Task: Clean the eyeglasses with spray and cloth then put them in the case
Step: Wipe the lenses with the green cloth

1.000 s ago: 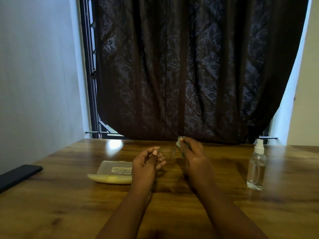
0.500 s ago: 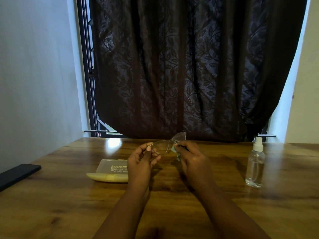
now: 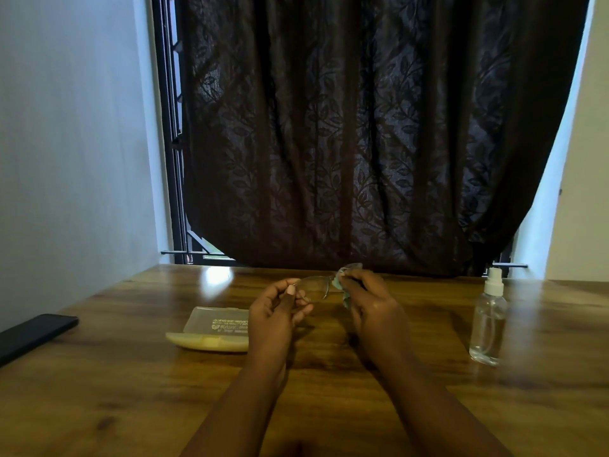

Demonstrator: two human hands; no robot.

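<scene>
At frame centre above the counter [image 3: 329,407], the left hand [image 3: 276,311] pinches the light, fragile eyeglasses [image 3: 314,286] by their thin frame end while the right hand [image 3: 372,301] fingers pinch the soft cloth [image 3: 342,285] over one lens.

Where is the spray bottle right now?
The spray bottle stands upright on the table's right side, apart from the right hand.

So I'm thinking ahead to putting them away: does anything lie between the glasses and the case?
Nothing visible does. The eyeglasses are held above the table, just right of the case; only the left hand holding them overlaps its right end. Whether the case is open, I cannot tell.
</scene>
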